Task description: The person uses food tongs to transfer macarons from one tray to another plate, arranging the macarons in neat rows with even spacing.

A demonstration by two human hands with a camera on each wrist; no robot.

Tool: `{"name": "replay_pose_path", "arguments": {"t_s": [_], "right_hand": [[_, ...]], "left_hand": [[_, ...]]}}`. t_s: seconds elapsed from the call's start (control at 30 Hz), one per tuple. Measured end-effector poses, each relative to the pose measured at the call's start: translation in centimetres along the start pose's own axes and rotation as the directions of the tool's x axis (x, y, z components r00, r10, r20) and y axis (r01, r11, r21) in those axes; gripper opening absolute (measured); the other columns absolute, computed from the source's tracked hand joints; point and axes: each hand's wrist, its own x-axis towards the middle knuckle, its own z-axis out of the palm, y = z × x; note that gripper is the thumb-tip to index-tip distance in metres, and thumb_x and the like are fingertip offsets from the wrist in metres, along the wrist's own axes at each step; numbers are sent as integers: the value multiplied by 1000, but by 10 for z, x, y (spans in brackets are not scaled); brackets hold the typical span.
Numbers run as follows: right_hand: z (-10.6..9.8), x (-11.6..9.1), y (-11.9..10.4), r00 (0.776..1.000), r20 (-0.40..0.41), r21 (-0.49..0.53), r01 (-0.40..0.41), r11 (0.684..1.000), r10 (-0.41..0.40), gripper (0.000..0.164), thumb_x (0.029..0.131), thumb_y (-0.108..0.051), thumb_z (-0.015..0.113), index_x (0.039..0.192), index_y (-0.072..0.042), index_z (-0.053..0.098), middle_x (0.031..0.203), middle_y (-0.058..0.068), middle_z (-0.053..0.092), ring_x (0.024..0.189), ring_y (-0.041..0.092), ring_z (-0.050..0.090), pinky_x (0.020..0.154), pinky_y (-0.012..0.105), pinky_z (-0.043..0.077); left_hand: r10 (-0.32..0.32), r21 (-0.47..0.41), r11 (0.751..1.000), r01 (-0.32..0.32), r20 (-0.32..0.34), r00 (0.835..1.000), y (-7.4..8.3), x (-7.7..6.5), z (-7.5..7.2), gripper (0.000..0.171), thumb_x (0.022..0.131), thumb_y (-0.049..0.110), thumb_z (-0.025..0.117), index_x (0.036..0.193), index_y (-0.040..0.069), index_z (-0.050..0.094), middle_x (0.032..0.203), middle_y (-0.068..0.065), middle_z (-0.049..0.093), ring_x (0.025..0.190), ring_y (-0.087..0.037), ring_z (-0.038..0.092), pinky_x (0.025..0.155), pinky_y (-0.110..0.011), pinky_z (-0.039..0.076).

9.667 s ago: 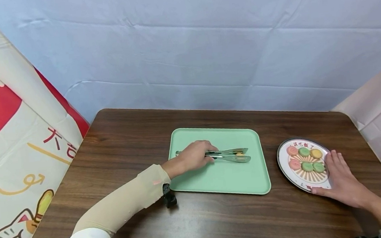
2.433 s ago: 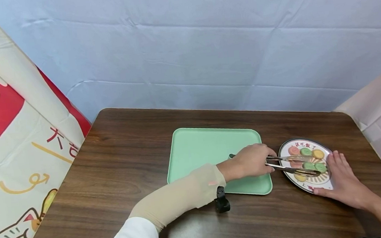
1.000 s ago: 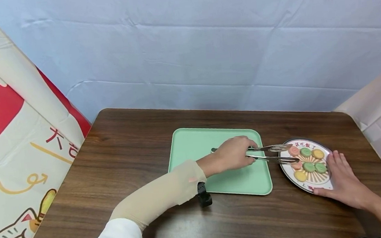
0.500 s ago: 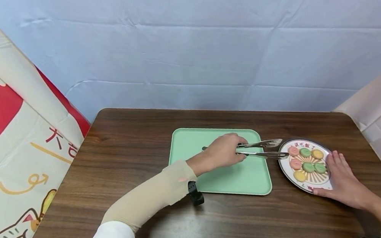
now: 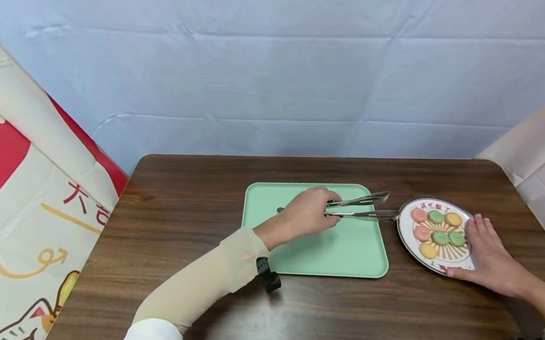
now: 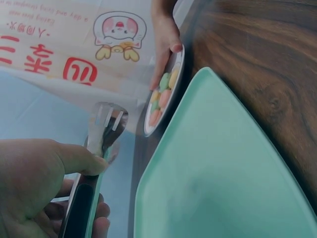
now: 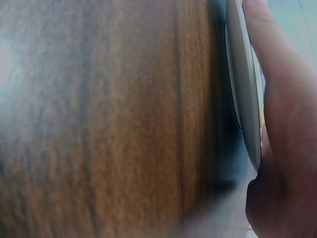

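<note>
In the head view, my left hand (image 5: 308,211) grips metal serving tongs (image 5: 370,215) over the light green tray (image 5: 332,254). The tong arms stand apart with nothing between them, and their slotted tips reach past the tray's right edge towards the plate. In the left wrist view, my thumb presses along the tongs' dark handle (image 6: 81,206). The round white plate (image 5: 409,240) carries several macarons: pink (image 5: 421,233), green (image 5: 440,237) and yellow (image 5: 427,251) ones. My right hand (image 5: 495,261) rests against the plate's right rim, fingers straight and thumb spread along the near edge.
Tray and plate sit side by side on a dark wooden table (image 5: 196,199), a narrow gap between them. A pale cloth (image 5: 269,82) hangs behind the far edge. Printed white sheets (image 5: 36,225) hang at the left and right sides.
A yellow macaron, between the tong tips over the tray at first, now lies at the plate's lower left. The left hand has since drawn the spread tongs back leftward. The right hand stays put.
</note>
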Motion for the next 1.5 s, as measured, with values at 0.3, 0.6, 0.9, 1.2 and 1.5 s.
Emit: {"name": "replay_pose_path", "arguments": {"t_s": [0.3, 0.6, 0.9, 1.2, 1.5], "right_hand": [[0, 0, 0, 1000, 7, 14, -5, 1000, 5, 131, 83, -44, 81, 149, 24, -9, 154, 47, -17, 146, 48, -28, 115, 39, -27], [0, 1, 0, 1000, -1, 13, 0, 1000, 0, 131, 82, -43, 82, 148, 25, -8, 153, 48, -15, 146, 49, -27, 115, 40, -27], [1, 2, 0, 1000, -3, 6, -1, 1000, 1, 131, 82, -43, 82, 148, 25, -7, 153, 49, -14, 146, 49, -27, 116, 40, -26], [1, 1, 1, 1000, 0, 4, -6, 1000, 6, 131, 82, -44, 82, 148, 25, -8, 153, 49, -14, 146, 49, -27, 115, 39, -27], [1, 1, 0, 1000, -7, 10, 0, 1000, 0, 131, 82, -43, 82, 148, 25, -7, 153, 48, -15, 146, 49, -27, 115, 39, -26]], "left_hand": [[-16, -14, 1000, 16, -20, 1000, -12, -10, -8, 42, 98, 22, 70, 137, 9, 64, 138, -7, 62, 47, -7, 35, 63, -24, 42], [-52, -5, 999, 52, -66, 996, -26, -19, -16, 41, 99, 21, 69, 138, 8, 63, 139, -7, 62, 70, -10, 55, 78, -30, 48], [-83, -22, 996, 81, -92, 992, -40, -28, -19, 43, 101, 20, 68, 140, 7, 59, 137, -9, 61, 108, -19, 65, 90, -36, 52], [-92, -53, 995, 86, -125, 988, -51, -34, -24, 43, 100, 17, 69, 138, 3, 56, 132, -14, 62, 110, -25, 63, 91, -39, 52], [-155, -75, 987, 144, -170, 973, -62, -44, -28, 45, 99, 20, 71, 135, 0, 55, 122, -14, 62, 102, -24, 61, 85, -39, 52]]}}
